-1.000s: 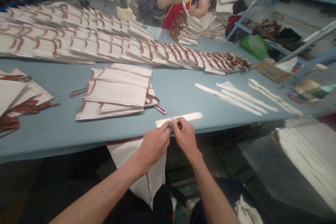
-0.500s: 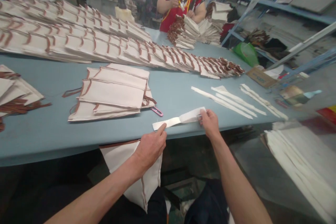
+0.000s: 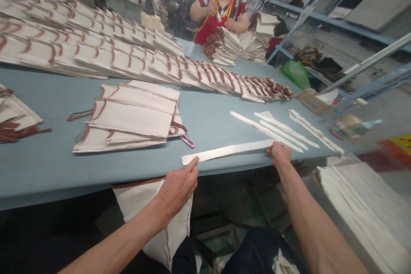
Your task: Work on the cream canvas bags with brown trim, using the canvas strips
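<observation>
A narrow white strip [image 3: 228,150] lies stretched along the front edge of the blue-grey table. My left hand [image 3: 178,184] holds its left end down, the index finger pressed onto it. At the other end, my right hand [image 3: 280,152] pinches the strip between thumb and fingers. Under my left forearm, a cream fabric piece with brown edging [image 3: 141,205] hangs below the table edge, over my lap. Left of the strip is a small pile of cream fabric bags [image 3: 135,113] with brown trim, a pink-handled tool [image 3: 187,141] beside it.
More white strips [image 3: 279,130] lie to the right. Long overlapping rows of cream brown-trimmed pieces [image 3: 128,58] cover the table's far side. Across the table stands a co-worker [image 3: 221,13] behind a stack [image 3: 224,45]. White sheets [image 3: 362,205] are piled at lower right.
My right hand has moved right with the strip's end. The strip, shorter and in two visibly different sections before, now runs long and straight. My left hand stays at its left end.
</observation>
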A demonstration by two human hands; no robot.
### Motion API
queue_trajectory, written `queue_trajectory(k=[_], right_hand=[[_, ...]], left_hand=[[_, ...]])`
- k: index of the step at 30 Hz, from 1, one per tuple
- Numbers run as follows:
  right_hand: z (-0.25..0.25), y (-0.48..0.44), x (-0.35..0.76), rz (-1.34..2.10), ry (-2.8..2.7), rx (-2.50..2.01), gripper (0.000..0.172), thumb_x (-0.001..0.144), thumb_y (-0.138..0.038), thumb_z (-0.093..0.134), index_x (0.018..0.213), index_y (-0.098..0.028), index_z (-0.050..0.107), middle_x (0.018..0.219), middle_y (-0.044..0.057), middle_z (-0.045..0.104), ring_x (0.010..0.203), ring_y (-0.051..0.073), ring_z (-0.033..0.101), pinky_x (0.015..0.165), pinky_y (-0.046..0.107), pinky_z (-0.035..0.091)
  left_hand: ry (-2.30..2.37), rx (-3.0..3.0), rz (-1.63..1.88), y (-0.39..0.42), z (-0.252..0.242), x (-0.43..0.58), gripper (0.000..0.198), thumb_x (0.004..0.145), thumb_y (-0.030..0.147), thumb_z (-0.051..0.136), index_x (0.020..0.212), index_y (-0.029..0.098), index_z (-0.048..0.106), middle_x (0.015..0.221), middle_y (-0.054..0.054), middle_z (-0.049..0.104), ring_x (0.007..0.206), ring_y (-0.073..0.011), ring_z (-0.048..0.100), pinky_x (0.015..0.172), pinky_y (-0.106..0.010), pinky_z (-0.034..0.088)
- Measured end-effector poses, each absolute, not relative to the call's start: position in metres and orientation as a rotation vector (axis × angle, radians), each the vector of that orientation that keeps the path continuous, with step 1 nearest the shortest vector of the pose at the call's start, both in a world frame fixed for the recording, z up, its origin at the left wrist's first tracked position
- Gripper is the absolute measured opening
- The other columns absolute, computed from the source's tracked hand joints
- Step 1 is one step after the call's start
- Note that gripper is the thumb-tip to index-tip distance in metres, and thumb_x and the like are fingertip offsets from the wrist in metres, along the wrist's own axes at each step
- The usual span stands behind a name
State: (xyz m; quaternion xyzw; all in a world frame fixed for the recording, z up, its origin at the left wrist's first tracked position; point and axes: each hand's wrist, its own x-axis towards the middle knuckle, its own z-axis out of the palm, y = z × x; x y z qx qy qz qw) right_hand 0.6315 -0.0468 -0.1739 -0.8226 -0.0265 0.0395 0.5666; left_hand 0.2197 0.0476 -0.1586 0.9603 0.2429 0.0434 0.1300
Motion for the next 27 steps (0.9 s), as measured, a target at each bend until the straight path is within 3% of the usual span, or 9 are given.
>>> queue_trajectory(k=[6, 10, 13, 15, 18, 21, 24, 27], right_hand=[[-0.138, -0.054, 0.634, 0.054, 0.032, -1.898, 0.035, 0.102, -0.034, 0.067, 0.131, -0.017, 0.062, 0.131, 0.011, 0.065, 0.109, 0.026, 0.068, 0.091, 0.046, 0.060], [-0.110, -0.053, 0.617, 0.079, -0.090, -1.831, 0.032, 0.102, -0.035, 0.066, 0.128, -0.016, 0.064, 0.124, 0.009, 0.067, 0.102, 0.023, 0.070, 0.086, 0.043, 0.062], [-0.091, -0.044, 0.590, 0.120, -0.233, -1.756, 0.022, 0.103, -0.033, 0.065, 0.112, -0.014, 0.067, 0.101, 0.005, 0.071, 0.079, 0.016, 0.071, 0.067, 0.029, 0.061], [-0.078, -0.035, 0.565, 0.160, -0.341, -1.697, 0.019, 0.102, -0.032, 0.062, 0.096, -0.014, 0.064, 0.083, 0.001, 0.071, 0.065, 0.012, 0.070, 0.050, 0.018, 0.054], [-0.061, -0.023, 0.520, 0.251, -0.489, -1.610, 0.021, 0.095, -0.036, 0.066, 0.088, -0.018, 0.060, 0.075, 0.000, 0.073, 0.060, 0.012, 0.072, 0.041, 0.013, 0.049], [-0.048, -0.012, 0.469, 0.395, -0.602, -1.528, 0.025, 0.087, -0.041, 0.071, 0.088, -0.019, 0.060, 0.074, 0.000, 0.075, 0.060, 0.014, 0.075, 0.040, 0.015, 0.052], [-0.038, -0.001, 0.416, 0.562, -0.682, -1.452, 0.032, 0.078, -0.044, 0.077, 0.088, -0.018, 0.062, 0.076, 0.003, 0.078, 0.062, 0.017, 0.077, 0.040, 0.015, 0.053], [-0.031, 0.008, 0.361, 0.710, -0.740, -1.377, 0.036, 0.074, -0.045, 0.080, 0.089, -0.017, 0.063, 0.079, 0.004, 0.079, 0.065, 0.019, 0.079, 0.041, 0.016, 0.055]], left_hand=[[0.724, 2.743, 0.222, 0.049, -0.163, 0.219, 0.013, 0.095, 0.007, 0.057, 0.095, 0.015, 0.067, 0.156, -0.014, 0.056, 0.084, -0.0245, 0.079, 0.063, -0.033, 0.062], [0.681, 2.689, 0.319, 0.052, -0.171, 0.212, 0.014, 0.099, 0.013, 0.054, 0.090, 0.018, 0.064, 0.153, -0.011, 0.059, 0.089, -0.0238, 0.079, 0.070, -0.033, 0.062], [0.620, 2.645, 0.383, 0.052, -0.174, 0.204, 0.021, 0.102, 0.019, 0.049, 0.085, 0.020, 0.061, 0.153, -0.008, 0.060, 0.098, -0.0231, 0.077, 0.076, -0.032, 0.060], [0.610, 2.612, 0.426, 0.051, -0.173, 0.197, 0.023, 0.103, 0.020, 0.047, 0.085, 0.020, 0.061, 0.154, -0.009, 0.059, 0.103, -0.0236, 0.075, 0.080, -0.033, 0.059], [0.673, 2.546, 0.498, 0.048, -0.165, 0.184, 0.024, 0.104, 0.021, 0.042, 0.089, 0.020, 0.062, 0.149, -0.014, 0.060, 0.107, -0.0260, 0.072, 0.083, -0.035, 0.057], [0.765, 2.465, 0.543, 0.044, -0.154, 0.166, 0.029, 0.106, 0.025, 0.038, 0.092, 0.020, 0.063, 0.123, -0.015, 0.068, 0.095, -0.0269, 0.070, 0.076, -0.035, 0.053], [0.755, 2.379, 0.539, 0.040, -0.144, 0.145, 0.029, 0.106, 0.027, 0.038, 0.088, 0.021, 0.061, 0.090, -0.006, 0.068, 0.079, -0.0229, 0.067, 0.070, -0.032, 0.048], [0.719, 2.275, 0.534, 0.032, -0.139, 0.129, 0.026, 0.105, 0.025, 0.039, 0.084, 0.022, 0.055, 0.074, 0.000, 0.064, 0.069, -0.0187, 0.064, 0.067, -0.029, 0.044]])
